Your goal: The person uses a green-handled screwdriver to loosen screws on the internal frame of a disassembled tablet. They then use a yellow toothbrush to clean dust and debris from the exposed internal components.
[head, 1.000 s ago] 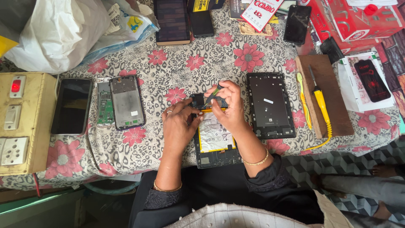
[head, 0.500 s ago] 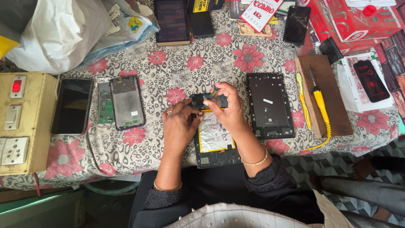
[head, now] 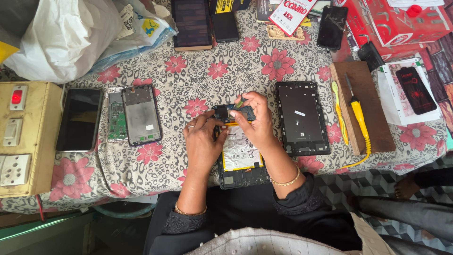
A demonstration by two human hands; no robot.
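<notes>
Gripping opened tablet (head: pixel 240 156), red box (head: pixel 401 21) top right

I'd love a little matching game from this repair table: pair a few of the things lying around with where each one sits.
Things:
1. opened tablet
2. yellow-handled screwdriver
3. black back cover
4. switch box

Places:
A. at the table's far left edge
B. on the wooden board at the right
C. under both hands
D. flat on the flowered cloth, just right of the hands

Pairs: 1-C, 2-B, 3-D, 4-A
</notes>
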